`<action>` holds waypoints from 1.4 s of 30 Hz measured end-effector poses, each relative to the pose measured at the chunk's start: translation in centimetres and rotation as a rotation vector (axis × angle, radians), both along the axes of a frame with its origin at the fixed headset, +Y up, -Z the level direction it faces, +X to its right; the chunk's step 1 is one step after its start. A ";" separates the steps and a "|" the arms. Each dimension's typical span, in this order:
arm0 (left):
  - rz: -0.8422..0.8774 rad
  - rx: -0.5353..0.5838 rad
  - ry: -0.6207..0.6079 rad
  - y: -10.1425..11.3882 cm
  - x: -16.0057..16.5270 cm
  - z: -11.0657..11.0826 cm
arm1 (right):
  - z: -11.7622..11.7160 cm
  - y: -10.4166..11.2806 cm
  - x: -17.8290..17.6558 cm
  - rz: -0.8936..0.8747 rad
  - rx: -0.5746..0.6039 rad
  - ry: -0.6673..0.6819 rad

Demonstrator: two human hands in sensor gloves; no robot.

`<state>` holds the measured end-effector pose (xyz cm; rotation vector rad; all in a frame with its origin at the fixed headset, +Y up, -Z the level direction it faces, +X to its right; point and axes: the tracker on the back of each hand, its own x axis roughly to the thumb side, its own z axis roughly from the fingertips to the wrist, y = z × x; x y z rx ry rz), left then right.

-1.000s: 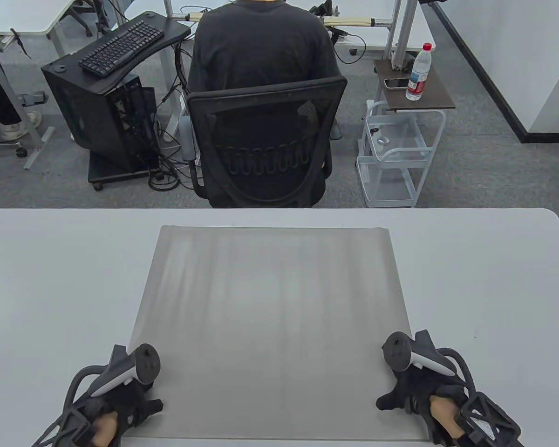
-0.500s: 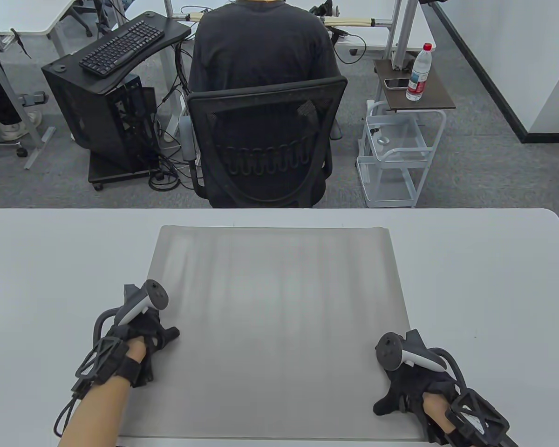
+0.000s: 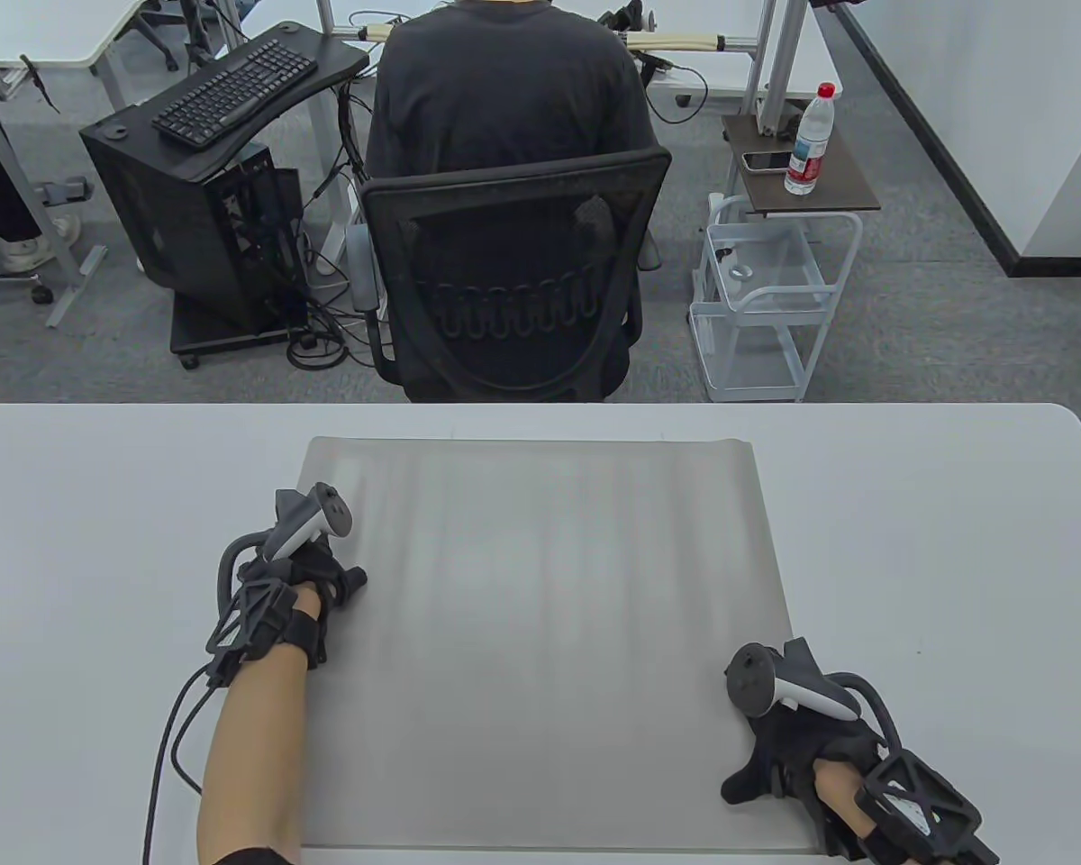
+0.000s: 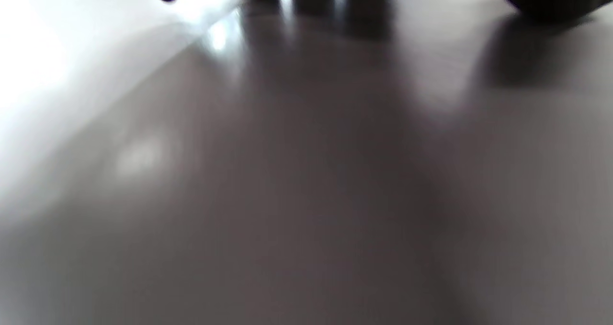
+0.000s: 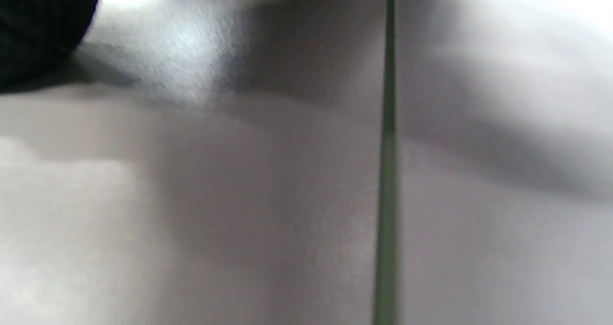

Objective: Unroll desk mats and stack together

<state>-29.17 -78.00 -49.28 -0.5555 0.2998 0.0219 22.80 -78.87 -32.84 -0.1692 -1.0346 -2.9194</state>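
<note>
Chair (image 3: 504, 279) beyond table (image 3: 937, 559), behind desk mat (image 3: 540, 631).

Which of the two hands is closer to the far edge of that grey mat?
Left. The left hand rests on the grey mat along its left side, well up toward the far edge. The right hand sits at the near right corner.

White table, one grey mat spread across it

The table (image 3: 937, 559) is white with rounded far corners, and it fills the lower half of the table view. A grey desk mat (image 3: 540, 631) lies unrolled and flat at its middle, the far edge close to the table's far edge and the near edge by the bottom of the view (faint lengthwise ripples show in the far half). Bare tabletop flanks the mat on both sides. A thin black cable (image 3: 164, 748) trails over the tabletop left of the mat.
</note>
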 end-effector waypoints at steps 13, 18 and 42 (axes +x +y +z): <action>0.340 0.333 -0.279 6.7 12.8 14.7 | 1.6 4.6 -2.5 -0.503 0.324 -0.221; 0.299 0.468 -0.328 4.9 15.2 16.8 | 2.3 4.6 -3.8 -0.467 0.579 -0.211; 0.192 0.435 -0.364 4.3 16.5 18.1 | 3.3 3.9 -3.8 -0.379 0.584 -0.159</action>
